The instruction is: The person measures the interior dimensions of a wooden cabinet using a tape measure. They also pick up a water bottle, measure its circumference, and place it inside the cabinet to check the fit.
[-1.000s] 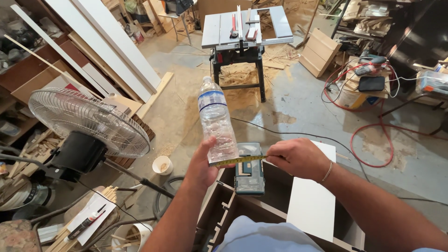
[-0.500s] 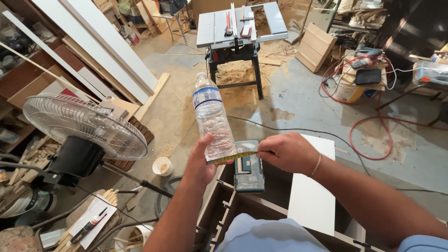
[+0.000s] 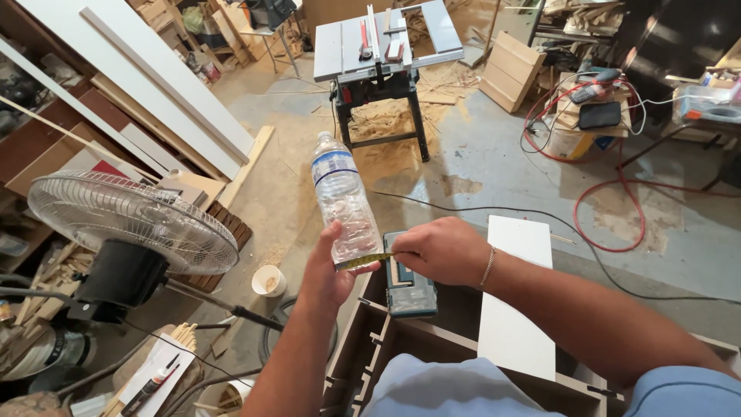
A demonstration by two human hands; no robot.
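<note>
We had the clear plastic water bottle (image 3: 344, 198) up in front of us, tilted a little with its cap end away from us, and its base sat in our left hand (image 3: 328, 266), fingers wrapped around the bottom in a firm grasp. Across that base ran a yellow measuring tape (image 3: 363, 261), and our right hand (image 3: 440, 251) pinched the tape's end just beside the bottle, fingers closed on it, a thin bracelet at the wrist.

Right under our right hand lay a small teal tool case (image 3: 409, 278), resting on the edge of an open wooden cabinet frame (image 3: 386, 347) that stood directly below both hands. Just to the right of our right forearm a white board (image 3: 515, 309) lay flat on that frame.

Down to the left of our left hand stood a little paper cup (image 3: 268, 280) on the floor, and further left a big round fan (image 3: 131, 220) faced upward. Well beyond the bottle, out ahead of both hands, we saw a grey table saw (image 3: 386, 46) on its stand with sawdust heaped beneath. Off to the right of our right hand a red cable (image 3: 610, 232) looped over the concrete floor. Long white boards (image 3: 147, 100) leaned away to the far left.
</note>
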